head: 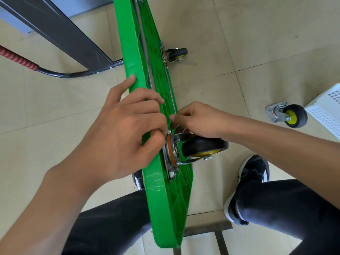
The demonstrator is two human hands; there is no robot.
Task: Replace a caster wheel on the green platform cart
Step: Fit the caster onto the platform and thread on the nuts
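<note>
The green platform cart (161,203) stands on its long edge between my legs, its ribbed underside facing right. A caster wheel (204,147) with a black tyre and yellow hub sits on its metal plate (170,153) against the underside near me. My left hand (121,135) grips the cart's upper edge, its fingertips pinching at the plate's top corner. My right hand (198,119) rests above the wheel, fingers curled and pinching something small at that same corner; what it holds is hidden. A second caster (175,54) is mounted further along.
A loose caster wheel (288,115) lies on the tiled floor at right, beside a white perforated basket (327,109). The cart's black handle with a red grip (20,60) lies at left by a dark frame. My shoes (246,183) flank the cart.
</note>
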